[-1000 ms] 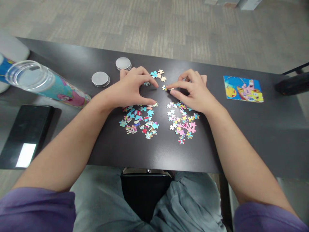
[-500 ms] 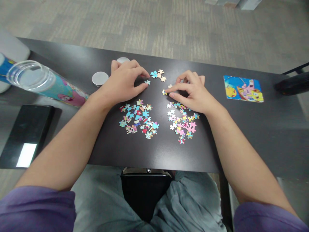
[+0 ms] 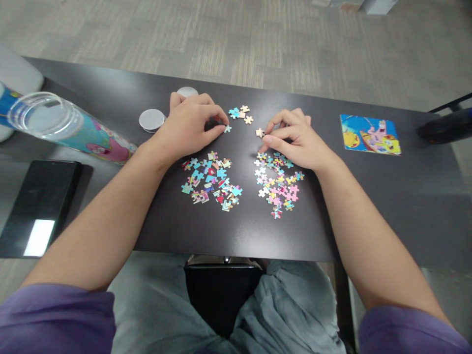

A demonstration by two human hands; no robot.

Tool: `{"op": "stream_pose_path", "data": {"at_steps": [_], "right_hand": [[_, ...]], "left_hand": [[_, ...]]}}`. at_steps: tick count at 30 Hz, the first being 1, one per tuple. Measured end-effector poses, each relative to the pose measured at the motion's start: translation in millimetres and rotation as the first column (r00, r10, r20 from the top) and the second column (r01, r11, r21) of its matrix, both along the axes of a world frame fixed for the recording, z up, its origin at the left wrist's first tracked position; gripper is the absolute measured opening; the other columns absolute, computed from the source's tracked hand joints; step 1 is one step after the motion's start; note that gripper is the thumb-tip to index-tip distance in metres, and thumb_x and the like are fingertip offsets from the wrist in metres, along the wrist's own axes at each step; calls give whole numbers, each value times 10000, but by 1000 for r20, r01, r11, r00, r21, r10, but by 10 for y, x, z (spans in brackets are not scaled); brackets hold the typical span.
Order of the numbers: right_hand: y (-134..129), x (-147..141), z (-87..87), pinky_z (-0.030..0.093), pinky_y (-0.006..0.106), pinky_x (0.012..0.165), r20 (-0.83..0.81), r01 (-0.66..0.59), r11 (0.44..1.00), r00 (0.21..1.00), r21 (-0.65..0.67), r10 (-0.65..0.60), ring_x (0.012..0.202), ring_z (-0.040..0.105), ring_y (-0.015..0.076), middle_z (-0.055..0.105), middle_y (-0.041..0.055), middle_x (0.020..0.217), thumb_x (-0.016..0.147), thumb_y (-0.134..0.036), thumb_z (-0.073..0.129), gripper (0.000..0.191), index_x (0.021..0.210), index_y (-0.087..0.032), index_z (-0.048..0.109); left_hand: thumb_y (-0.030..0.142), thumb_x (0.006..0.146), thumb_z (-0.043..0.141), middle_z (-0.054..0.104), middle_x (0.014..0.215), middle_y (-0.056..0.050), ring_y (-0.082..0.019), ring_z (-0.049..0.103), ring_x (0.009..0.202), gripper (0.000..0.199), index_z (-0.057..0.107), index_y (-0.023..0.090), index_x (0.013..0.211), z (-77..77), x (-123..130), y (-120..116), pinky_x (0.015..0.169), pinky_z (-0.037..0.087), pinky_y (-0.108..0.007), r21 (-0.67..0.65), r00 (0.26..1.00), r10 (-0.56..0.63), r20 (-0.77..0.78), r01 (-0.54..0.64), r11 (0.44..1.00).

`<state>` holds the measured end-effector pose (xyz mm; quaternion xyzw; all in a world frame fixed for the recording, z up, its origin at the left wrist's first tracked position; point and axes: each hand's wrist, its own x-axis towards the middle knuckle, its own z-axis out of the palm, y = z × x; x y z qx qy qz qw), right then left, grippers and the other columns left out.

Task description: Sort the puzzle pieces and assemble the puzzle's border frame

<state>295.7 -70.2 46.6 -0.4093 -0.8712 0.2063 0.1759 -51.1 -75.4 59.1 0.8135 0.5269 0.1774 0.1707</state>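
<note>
Two piles (image 3: 210,171) were made; loose pieces (image 3: 242,115) were left between the left hand (image 3: 190,123), pinching a blue puzzle piece (image 3: 227,129), and right hand (image 3: 296,140), grip hard to tell.

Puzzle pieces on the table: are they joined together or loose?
Mostly loose: the left pile and right pile lie jumbled, with gaps and separate outlines showing. Whether a few are joined, I cannot tell.

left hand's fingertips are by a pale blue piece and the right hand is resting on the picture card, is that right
Not quite: the right hand isn't on the picture card. The head view shows its fingertips by a tan piece, with the card apart, farther right. The rest stands.
</note>
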Motion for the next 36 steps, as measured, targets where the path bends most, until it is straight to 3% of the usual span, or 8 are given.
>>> {"op": "stream_pose_path", "data": {"at_steps": [3, 6, 9, 15, 24, 28, 32, 36], "right_hand": [[28, 22, -18, 472, 887, 1310, -40, 40, 999, 998, 13, -40, 1397, 723, 516, 858, 126, 1329, 1212, -1049, 513, 793, 1179, -420, 995], [54, 36, -52, 490, 860, 1303, -72, 93, 995, 993, 44, -90, 1365, 730, 495, 864, 146, 1344, 1248, -983, 532, 757, 1339, -379, 978], [70, 48, -77, 489, 860, 1290, -57, 103, 994, 993, 46, -100, 1357, 718, 479, 863, 154, 1362, 1282, -885, 569, 661, 1384, -364, 962], [60, 52, -76, 484, 906, 1270, 11, 107, 993, 994, 43, -108, 1391, 702, 520, 853, 133, 1372, 1271, -787, 639, 479, 1432, -460, 949], [61, 24, -122, 512, 843, 1259, -15, 130, 989, 992, 74, -129, 1340, 745, 500, 848, 127, 1364, 1189, -543, 839, 278, 1399, -399, 950], [63, -8, -112, 511, 809, 1262, -22, 136, 989, 991, 53, -135, 1312, 752, 477, 830, 138, 1357, 1149, -412, 880, 177, 1298, -339, 943], [-1, -98, -66, 491, 781, 1280, -39, 107, 994, 994, 23, -106, 1245, 734, 424, 827, 116, 1321, 1145, -360, 903, 89, 1219, -311, 900], [-79, -171, -35, 510, 724, 1238, -46, 22, 999, 999, 41, -20, 1269, 742, 434, 831, 103, 1267, 1117, -346, 927, 46, 1159, -328, 937]], "left_hand": [[678, 1092, 753, 891, 1413, -81, -433, 786, 1376, 342, 969, 436, 1200, -2, 14, -12, 1347, 448, -809, -15, 999, -3, 38, 3, 1000], [661, 1094, 758, 884, 1396, -89, -432, 790, 1370, 332, 965, 418, 1183, -10, 25, -16, 1327, 468, -790, -15, 999, -2, 44, 2, 1000], [638, 1102, 753, 881, 1399, -91, -429, 802, 1349, 317, 957, 400, 1151, -10, 36, -23, 1348, 446, -797, -10, 999, -5, 38, 6, 1000], [647, 1134, 688, 892, 1418, -91, -423, 818, 1309, 358, 933, 385, 1140, -6, 53, -35, 1395, 391, -819, -8, 1000, -9, 27, 9, 1000], [655, 1113, 731, 894, 1419, -87, -435, 825, 1333, 348, 938, 379, 1162, -19, 57, -17, 1402, 373, -817, -19, 1000, -5, 27, 5, 1000], [594, 1096, 760, 897, 1391, -88, -437, 833, 1322, 292, 943, 374, 1154, -66, 51, -8, 1386, 385, -816, 12, 999, 0, 39, 0, 1000], [561, 1110, 768, 908, 1362, -78, -412, 841, 1268, 256, 936, 374, 1154, -95, 42, -5, 1377, 410, -800, 27, 999, -5, 35, 4, 1000], [550, 1120, 759, 910, 1360, -76, -395, 842, 1245, 253, 929, 368, 1164, -99, 51, -17, 1376, 422, -791, 37, 998, -26, 49, 25, 999]]}}
